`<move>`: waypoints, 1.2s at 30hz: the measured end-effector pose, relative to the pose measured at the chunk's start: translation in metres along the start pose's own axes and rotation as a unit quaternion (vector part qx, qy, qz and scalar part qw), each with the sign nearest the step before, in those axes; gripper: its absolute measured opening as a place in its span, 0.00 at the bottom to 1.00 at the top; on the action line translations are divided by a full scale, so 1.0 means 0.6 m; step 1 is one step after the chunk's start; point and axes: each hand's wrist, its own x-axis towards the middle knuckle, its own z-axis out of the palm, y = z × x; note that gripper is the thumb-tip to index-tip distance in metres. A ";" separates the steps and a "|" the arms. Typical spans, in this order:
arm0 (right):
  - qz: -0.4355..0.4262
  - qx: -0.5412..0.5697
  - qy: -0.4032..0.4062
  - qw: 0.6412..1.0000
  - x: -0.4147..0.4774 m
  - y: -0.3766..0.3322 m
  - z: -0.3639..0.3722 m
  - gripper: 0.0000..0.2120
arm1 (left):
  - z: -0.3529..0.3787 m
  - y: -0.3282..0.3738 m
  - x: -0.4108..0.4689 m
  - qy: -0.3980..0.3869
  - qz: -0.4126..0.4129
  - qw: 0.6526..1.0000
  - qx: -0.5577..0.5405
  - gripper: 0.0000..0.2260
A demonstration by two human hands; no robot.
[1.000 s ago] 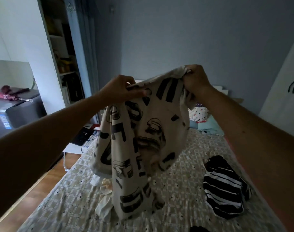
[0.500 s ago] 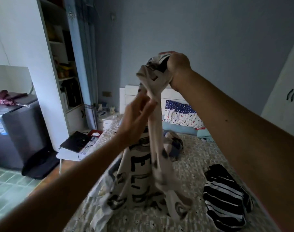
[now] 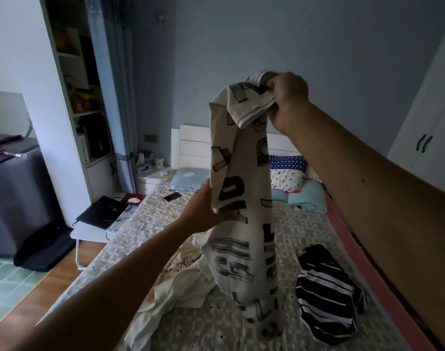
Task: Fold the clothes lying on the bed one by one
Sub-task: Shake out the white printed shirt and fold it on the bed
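Observation:
A cream garment printed with black letters hangs in a long bunch above the bed. My right hand grips its bunched top high up. My left hand is lower down at the garment's left side, fingers against a hanging fold; the cloth hides the fingertips. The garment's bottom end touches the bedspread. A pale crumpled garment lies on the bed below it. A black-and-white striped garment lies folded on the bed to the right.
Pillows and a phone lie near the white headboard. A low white table with a laptop stands left of the bed. Shelves and a dark cabinet are at the left, a wardrobe at the right.
The garment went from held spread between both hands to hanging bunched from my right hand. My left hand let go of the top and slid down along the cloth.

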 end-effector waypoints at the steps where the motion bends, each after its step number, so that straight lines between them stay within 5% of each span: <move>1: -0.006 -0.007 -0.009 1.000 -0.006 -0.002 -0.002 0.20 | 0.012 0.000 0.011 0.000 -0.012 1.000 0.024 0.27; 4: -0.016 -0.051 0.004 0.999 -0.003 -0.007 -0.024 0.15 | 0.027 0.006 0.049 0.091 -0.048 0.993 0.050 0.09; 7: -0.007 -0.132 0.058 0.990 0.020 -0.008 -0.076 0.10 | -0.004 0.037 0.076 0.137 -0.073 0.988 0.007 0.08; 10: 0.028 -0.211 0.083 0.974 0.045 0.025 -0.125 0.19 | -0.048 0.089 0.108 0.138 -0.035 0.990 0.008 0.09; 13: 0.049 -0.270 0.040 0.961 0.016 0.061 -0.130 0.01 | -0.079 0.159 0.144 0.101 -0.027 0.994 0.026 0.11; 14: 0.054 -0.289 0.011 0.956 0.012 0.075 -0.129 0.02 | -0.087 0.179 0.155 0.078 -0.043 0.996 0.030 0.12; 17: 0.060 -0.358 -0.057 0.930 0.007 0.112 -0.124 0.28 | -0.103 0.218 0.187 0.037 -0.127 0.991 -0.010 0.12; 19: 0.037 -0.424 -0.077 0.902 -0.008 0.132 -0.114 0.29 | -0.112 0.229 0.200 0.020 -0.173 0.983 -0.063 0.09; 23: -0.033 -0.322 -0.046 0.945 -0.044 0.143 -0.086 0.09 | -0.123 0.239 0.203 0.028 -0.217 0.949 -0.227 0.12; 25: 0.027 -0.204 -0.127 0.970 -0.058 0.141 -0.077 0.11 | -0.128 0.237 0.203 0.028 -0.209 0.938 -0.276 0.12; 28: 0.021 -0.229 -0.211 0.950 -0.067 0.146 -0.071 0.20 | -0.129 0.231 0.203 0.040 -0.219 0.925 -0.309 0.10; 32: 0.005 -0.253 -0.140 0.957 -0.060 0.156 -0.056 0.09 | -0.131 0.237 0.188 0.015 -0.229 0.905 -0.357 0.02; 34: 0.027 -0.246 -0.133 0.960 -0.059 0.154 -0.053 0.07 | -0.137 0.245 0.176 0.006 -0.203 0.936 -0.287 0.04; 36: 0.045 -0.210 -0.132 0.968 -0.059 0.152 -0.054 0.07 | -0.146 0.244 0.167 0.033 -0.100 0.990 -0.096 0.06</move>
